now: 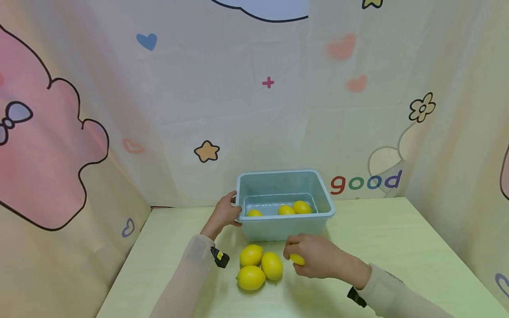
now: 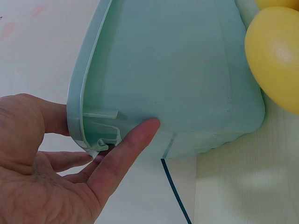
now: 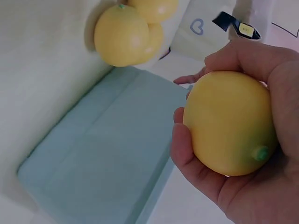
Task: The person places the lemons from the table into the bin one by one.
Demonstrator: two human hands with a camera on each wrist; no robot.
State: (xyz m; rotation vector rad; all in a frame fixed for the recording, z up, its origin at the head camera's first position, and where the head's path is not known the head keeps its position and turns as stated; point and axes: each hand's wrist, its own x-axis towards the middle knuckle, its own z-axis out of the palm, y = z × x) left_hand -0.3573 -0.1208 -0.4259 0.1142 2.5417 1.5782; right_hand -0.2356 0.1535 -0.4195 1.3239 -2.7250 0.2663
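Note:
My right hand (image 1: 321, 257) holds a yellow lemon (image 3: 226, 123) just in front of a light blue plastic bin (image 1: 284, 229), fingers and thumb wrapped round the fruit. At the bin's left end, my left hand (image 1: 223, 213) grips the rim. In the left wrist view its thumb (image 2: 135, 142) lies against the outer wall, while other fingers are partly hidden behind the rim. Three lemons (image 1: 302, 207) show inside the bin, one largely hidden by the front wall. Three more lemons (image 1: 251, 278) lie close together on the table between my arms.
The bin stands on a pale wood-look table (image 1: 381, 247), near its back edge. A printed cloth curtain (image 1: 254, 123) hangs behind and on both sides. Black wrist devices (image 1: 219, 257) are strapped over both sleeves.

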